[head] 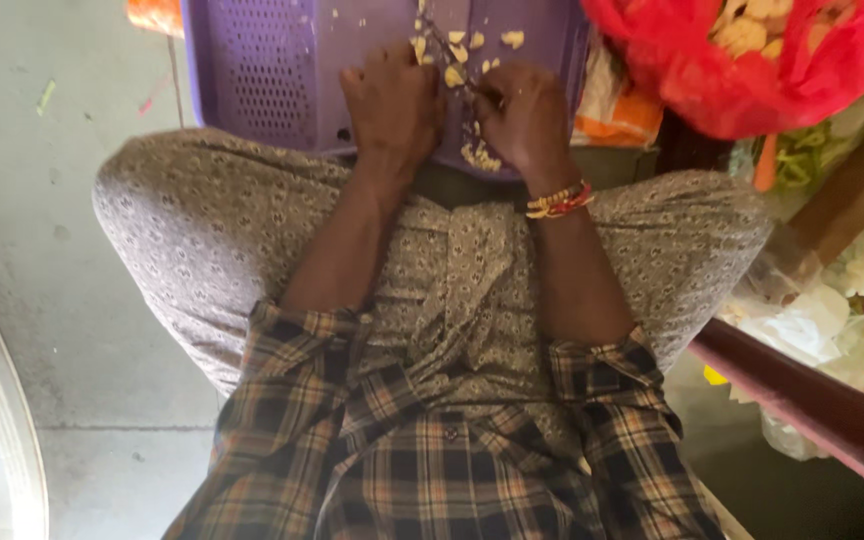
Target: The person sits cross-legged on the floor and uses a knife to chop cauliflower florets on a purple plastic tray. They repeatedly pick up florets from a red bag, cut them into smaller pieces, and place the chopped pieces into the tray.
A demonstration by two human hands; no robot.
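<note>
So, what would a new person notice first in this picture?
First the two hands, left hand and right hand, close together on a purple perforated plastic surface at the top, with pale yellow pieces scattered around them. Next, the bright red plastic bag at the upper right, and the beaded bracelet on the right wrist.

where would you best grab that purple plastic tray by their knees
Probably by the purple tray's raised perforated side wall, coming from the open floor on its left. That rim offers a grip, while the left hand and right hand crowd the near edge and pale pieces cover the middle.
</note>
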